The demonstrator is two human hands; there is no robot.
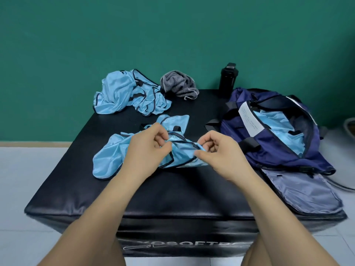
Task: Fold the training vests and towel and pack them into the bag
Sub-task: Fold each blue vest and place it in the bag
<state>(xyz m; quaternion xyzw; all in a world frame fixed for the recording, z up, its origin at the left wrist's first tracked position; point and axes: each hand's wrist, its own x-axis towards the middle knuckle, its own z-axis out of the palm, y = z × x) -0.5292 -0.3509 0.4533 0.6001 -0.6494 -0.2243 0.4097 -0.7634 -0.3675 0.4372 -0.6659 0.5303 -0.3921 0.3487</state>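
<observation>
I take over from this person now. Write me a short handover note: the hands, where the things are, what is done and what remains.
Hands: left hand and right hand both pinch the light blue vest, not yet folded, mid-block.
Things: pile of crumpled vests at the far left of the black padded block; grey towel crumpled beside it; navy bag open on the right.
Done: blue vest fabric lies inside the bag.
Left: fold this vest, the pile and the towel; pack all.

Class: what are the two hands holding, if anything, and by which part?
Both the left hand and right hand pinch one light blue vest along its dark-trimmed edge.
</observation>
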